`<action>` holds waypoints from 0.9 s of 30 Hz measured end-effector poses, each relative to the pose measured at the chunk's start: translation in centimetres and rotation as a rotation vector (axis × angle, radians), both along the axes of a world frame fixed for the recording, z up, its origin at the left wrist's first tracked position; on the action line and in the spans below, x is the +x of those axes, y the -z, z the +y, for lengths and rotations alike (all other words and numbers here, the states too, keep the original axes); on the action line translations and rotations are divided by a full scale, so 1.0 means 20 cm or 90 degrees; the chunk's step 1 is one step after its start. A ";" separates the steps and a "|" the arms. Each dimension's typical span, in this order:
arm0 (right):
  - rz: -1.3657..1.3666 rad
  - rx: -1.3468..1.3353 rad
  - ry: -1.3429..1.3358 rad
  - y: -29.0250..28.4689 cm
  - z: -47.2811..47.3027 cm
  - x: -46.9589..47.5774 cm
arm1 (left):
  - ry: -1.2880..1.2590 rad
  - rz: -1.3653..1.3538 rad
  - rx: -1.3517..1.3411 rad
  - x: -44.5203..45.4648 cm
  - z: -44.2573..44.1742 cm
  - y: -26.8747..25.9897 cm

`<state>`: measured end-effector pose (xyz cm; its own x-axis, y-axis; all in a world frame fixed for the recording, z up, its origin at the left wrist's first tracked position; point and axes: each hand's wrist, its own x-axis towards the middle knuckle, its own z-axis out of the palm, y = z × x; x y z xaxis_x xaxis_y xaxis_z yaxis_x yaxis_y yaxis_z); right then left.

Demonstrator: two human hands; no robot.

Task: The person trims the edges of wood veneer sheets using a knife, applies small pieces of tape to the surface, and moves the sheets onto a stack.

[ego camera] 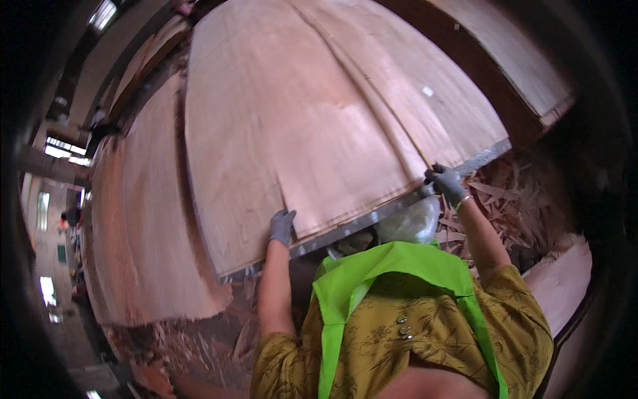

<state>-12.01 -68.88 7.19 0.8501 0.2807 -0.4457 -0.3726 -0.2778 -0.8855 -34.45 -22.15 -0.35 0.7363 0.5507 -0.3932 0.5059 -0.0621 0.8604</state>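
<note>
Before me lies a broad stack of wood veneer sheets on a table with a grey, paint-spotted edge (371, 219). My left hand (282, 227), in a grey glove, rests at the near edge of the stack, beside a narrow split in the top veneer sheet (329, 164). Whether its fingers grip the sheet is not clear. My right hand (445, 183), also gloved, is closed at the near end of a long, raised veneer edge that runs away from me. A ripple in the sheet follows that edge.
To the left stands another veneer stack (154, 214); a further one (513, 50) is at upper right. Veneer scraps (503, 204) litter the floor on both sides. A clear plastic bag (411, 219) sits under the near edge. A curved veneer piece (563, 284) lies at lower right.
</note>
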 end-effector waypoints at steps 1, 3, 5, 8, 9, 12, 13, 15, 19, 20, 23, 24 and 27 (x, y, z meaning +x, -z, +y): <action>0.056 0.062 0.024 0.02 -0.03 -0.02 | -0.018 0.000 -0.044 0.04 -0.05 -0.04; 0.146 0.093 0.036 0.13 -0.04 -0.05 | -0.052 0.020 -0.105 0.08 -0.10 -0.12; 0.192 0.068 -0.024 0.08 0.00 -0.05 | -0.048 0.028 -0.080 0.01 -0.02 -0.02; 0.200 0.133 0.004 0.06 0.03 -0.06 | -0.040 -0.053 -0.083 0.01 -0.01 -0.03; 0.214 0.118 -0.004 0.06 0.03 -0.05 | -0.014 -0.064 -0.040 0.02 0.00 -0.05; 0.260 0.094 0.000 0.08 -0.04 -0.05 | -0.002 -0.090 -0.047 0.10 -0.13 -0.40; 0.276 0.106 -0.009 0.08 -0.03 -0.06 | -0.024 -0.083 -0.056 0.07 -0.13 -0.47; 0.294 0.114 -0.014 0.08 -0.02 -0.08 | -0.058 -0.067 -0.082 0.04 -0.11 -0.50; 0.278 0.152 0.062 0.07 0.06 -0.13 | 0.021 -0.062 0.041 -0.02 -0.08 -0.47; 0.252 0.150 0.046 0.08 0.07 -0.13 | 0.011 -0.099 0.042 -0.05 -0.03 -0.33; 0.146 0.102 0.043 0.16 0.09 -0.15 | -0.024 -0.020 0.064 -0.05 0.00 -0.19; 0.075 0.041 0.058 0.17 0.11 -0.15 | -0.046 -0.009 0.011 -0.05 -0.01 -0.19; -0.131 -0.006 0.129 0.39 0.14 -0.13 | -0.021 0.080 0.024 -0.02 0.00 -0.12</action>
<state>-14.52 -66.10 -0.54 0.9610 0.0928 -0.2605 -0.2346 -0.2248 -0.9457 -34.83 -22.17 2.15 0.6640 0.5897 -0.4597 0.6117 -0.0748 0.7875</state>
